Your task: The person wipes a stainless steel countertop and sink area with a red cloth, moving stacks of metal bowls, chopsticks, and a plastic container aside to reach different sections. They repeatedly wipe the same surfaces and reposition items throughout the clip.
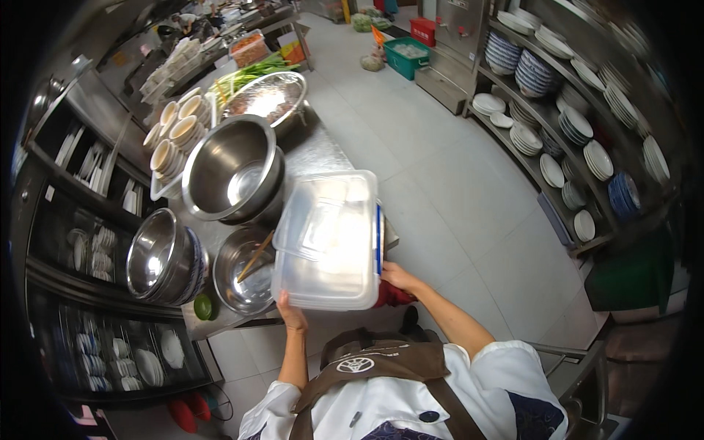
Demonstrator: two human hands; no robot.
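A clear plastic storage box (330,242) with a translucent lid is between my two hands, over the near end of the steel worktable. My left hand (291,314) grips its near left corner. My right hand (400,276) holds its right side, just below a blue clip (379,239). Glare on the lid hides what the box contains. To the left of the box is a steel bowl (231,286) with wooden chopsticks (256,257) in it. A large, deep steel basin (228,165) stands behind that bowl. Something red (393,296) shows under my right hand.
Stacked steel bowls (154,258) and a small green dish (203,307) sit at the table's left edge. Farther back are stacked cups (179,126), a film-covered bowl (267,99) and green onions (242,80). A dish rack (555,126) lines the right side, beyond the tiled floor (440,165).
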